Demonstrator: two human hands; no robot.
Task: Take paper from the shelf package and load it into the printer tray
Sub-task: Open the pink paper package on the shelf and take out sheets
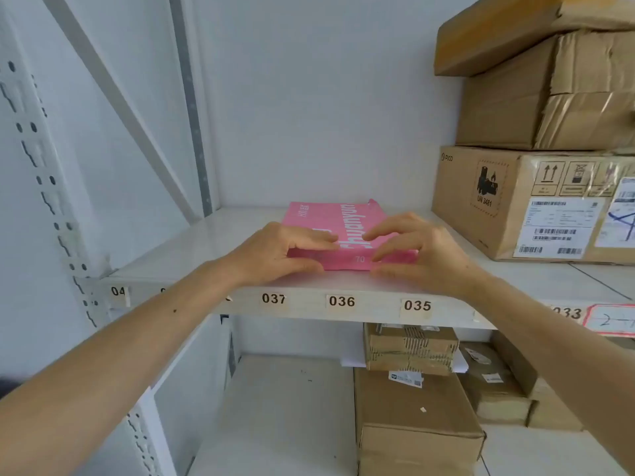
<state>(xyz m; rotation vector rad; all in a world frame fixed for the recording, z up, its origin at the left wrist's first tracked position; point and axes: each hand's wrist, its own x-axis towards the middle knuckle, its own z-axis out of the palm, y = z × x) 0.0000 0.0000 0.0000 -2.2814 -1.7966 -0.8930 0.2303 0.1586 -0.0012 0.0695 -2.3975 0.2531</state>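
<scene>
A pink paper package (338, 219) with white lettering lies flat on the white shelf (192, 249), its far end torn open. My left hand (278, 250) holds its near left corner, fingers lying on top and thumb at the front edge. My right hand (417, 250) grips the near right corner the same way, fingers curled onto the top face. No printer is in view.
Brown cardboard boxes (536, 201) are stacked at the right of the same shelf, close to the package. The shelf's front edge carries number labels (342, 301). More boxes (412, 417) sit on the shelf below. A perforated upright (44, 187) stands at the left.
</scene>
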